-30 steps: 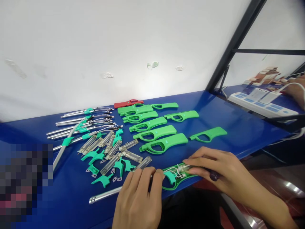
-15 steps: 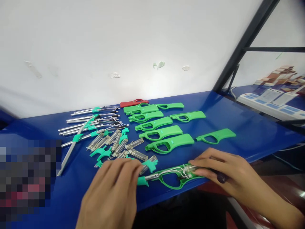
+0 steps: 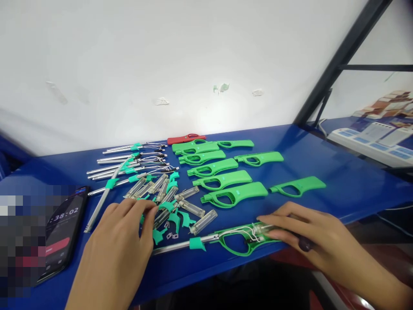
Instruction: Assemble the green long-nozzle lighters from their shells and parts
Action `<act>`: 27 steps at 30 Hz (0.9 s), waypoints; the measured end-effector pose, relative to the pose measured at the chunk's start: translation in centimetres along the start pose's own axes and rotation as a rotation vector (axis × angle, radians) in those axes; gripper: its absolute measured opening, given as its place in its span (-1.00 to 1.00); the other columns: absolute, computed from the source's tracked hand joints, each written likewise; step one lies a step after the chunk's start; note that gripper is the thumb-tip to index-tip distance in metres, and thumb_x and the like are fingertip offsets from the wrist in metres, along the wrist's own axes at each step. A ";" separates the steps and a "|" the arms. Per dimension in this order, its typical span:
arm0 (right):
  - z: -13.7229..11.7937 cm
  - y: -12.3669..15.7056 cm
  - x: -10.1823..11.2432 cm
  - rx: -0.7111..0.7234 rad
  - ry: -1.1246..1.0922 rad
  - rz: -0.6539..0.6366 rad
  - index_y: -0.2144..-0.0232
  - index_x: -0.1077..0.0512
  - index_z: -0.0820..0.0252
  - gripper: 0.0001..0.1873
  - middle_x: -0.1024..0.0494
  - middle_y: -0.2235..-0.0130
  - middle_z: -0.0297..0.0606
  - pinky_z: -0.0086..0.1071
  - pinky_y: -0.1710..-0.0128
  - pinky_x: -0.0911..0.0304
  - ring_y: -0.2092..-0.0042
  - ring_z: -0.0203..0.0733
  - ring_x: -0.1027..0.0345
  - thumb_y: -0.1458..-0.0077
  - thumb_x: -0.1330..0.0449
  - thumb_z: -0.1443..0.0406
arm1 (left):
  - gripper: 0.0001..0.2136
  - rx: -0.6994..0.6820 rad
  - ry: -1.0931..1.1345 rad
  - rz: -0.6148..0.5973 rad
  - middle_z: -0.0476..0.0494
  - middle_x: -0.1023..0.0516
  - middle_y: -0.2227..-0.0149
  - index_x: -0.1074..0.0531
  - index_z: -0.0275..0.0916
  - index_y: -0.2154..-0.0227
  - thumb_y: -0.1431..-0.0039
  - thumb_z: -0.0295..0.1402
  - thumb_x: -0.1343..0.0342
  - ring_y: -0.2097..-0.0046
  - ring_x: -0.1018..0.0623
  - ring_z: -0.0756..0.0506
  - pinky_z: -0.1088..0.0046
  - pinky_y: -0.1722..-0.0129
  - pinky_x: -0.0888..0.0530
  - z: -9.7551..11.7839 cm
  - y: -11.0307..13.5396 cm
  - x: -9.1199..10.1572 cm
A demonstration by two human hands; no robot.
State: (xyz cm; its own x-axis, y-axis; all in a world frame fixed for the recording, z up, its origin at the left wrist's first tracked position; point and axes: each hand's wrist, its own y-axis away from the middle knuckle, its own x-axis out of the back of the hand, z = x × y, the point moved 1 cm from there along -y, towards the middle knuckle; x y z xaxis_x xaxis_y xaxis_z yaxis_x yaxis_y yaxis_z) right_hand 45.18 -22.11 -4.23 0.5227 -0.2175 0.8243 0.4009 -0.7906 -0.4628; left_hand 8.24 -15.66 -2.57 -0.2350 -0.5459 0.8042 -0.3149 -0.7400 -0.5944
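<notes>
Near the table's front edge lies an open green lighter half-shell (image 3: pixel 237 253) with a metal tube (image 3: pixel 174 247), white wires and a clear fuel tank (image 3: pixel 261 229) set in it. My right hand (image 3: pixel 311 241) is closed round its handle end, thumb and fingers at the tank. My left hand (image 3: pixel 124 237) reaches into the pile of small parts, thumb and index finger pinched on a teal trigger (image 3: pixel 167 207). Other teal triggers (image 3: pixel 174 221) and small metal clips (image 3: pixel 169 235) lie beside its fingertips. A loose clear tank (image 3: pixel 204 221) rests just behind the tube.
Several green lighter shells (image 3: pixel 235 193) are lined up behind, with a red one (image 3: pixel 185 139) at the back. Metal tubes with wires (image 3: pixel 109 168) lie at the left, near a phone (image 3: pixel 64 241). A white power strip (image 3: pixel 371 146) and dark rack post (image 3: pixel 345 64) stand right.
My left hand has moved left from the tube to the trigger pile; the teal trigger over the loose tank is gone from there. My right hand keeps its hold. The view has shifted slightly.
</notes>
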 end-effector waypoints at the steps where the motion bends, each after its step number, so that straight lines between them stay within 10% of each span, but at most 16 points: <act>1: 0.0 0.0 0.0 -0.003 0.005 -0.008 -0.13 -0.61 -0.07 -0.74 -0.68 0.14 -0.28 -0.44 0.30 -0.50 0.25 -0.25 -0.65 -0.50 -0.22 0.23 | -0.74 -0.004 -0.004 0.006 -0.16 -0.64 0.25 -0.53 -0.14 0.16 -0.56 -0.27 0.06 0.22 -0.58 -0.30 0.16 0.26 -0.45 0.3 0.0 0.1; 6: 0.2 0.3 0.0 0.002 0.029 -0.045 -0.14 -0.61 -0.05 -0.70 -0.69 0.09 -0.23 -0.42 0.27 -0.52 0.22 -0.21 -0.64 -0.47 -0.21 0.32 | -0.90 -0.135 0.223 0.090 -0.09 -0.61 0.13 -0.50 -0.15 0.02 -0.53 -0.39 -0.11 0.11 -0.58 -0.16 0.29 0.05 -0.50 4.1 0.1 1.1; 13: 0.3 0.7 -0.3 0.030 0.109 -0.036 -0.14 -0.59 -0.01 -0.50 -0.72 0.06 -0.21 -0.38 0.21 -0.57 0.15 -0.16 -0.68 -0.32 -0.12 0.54 | -0.72 -0.384 0.449 -0.088 -0.23 -0.59 0.04 -0.48 -0.27 -0.18 -0.49 -0.50 -0.06 0.05 -0.61 -0.23 0.14 0.04 -0.66 10.8 0.9 -1.8; 27: 0.4 0.8 -0.7 0.050 0.162 -0.012 -0.20 -0.46 0.05 -0.62 -0.76 -0.06 -0.22 -0.34 0.10 -0.57 0.03 -0.12 -0.73 -0.44 -0.13 0.45 | -0.65 -0.327 0.532 -0.251 -0.16 -0.54 0.07 -0.51 -0.20 -0.04 -0.38 -0.70 0.01 0.10 -0.58 -0.19 0.15 0.09 -0.69 10.8 1.2 -3.6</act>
State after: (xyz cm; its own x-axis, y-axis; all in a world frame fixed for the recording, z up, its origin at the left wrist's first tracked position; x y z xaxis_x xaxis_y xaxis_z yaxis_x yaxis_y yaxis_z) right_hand 45.44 -22.38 -5.34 0.3910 -0.3006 0.8700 0.4455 -0.7653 -0.4646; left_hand 18.64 -18.85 -6.18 -0.5128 -0.0427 0.8574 -0.6619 -0.6164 -0.4266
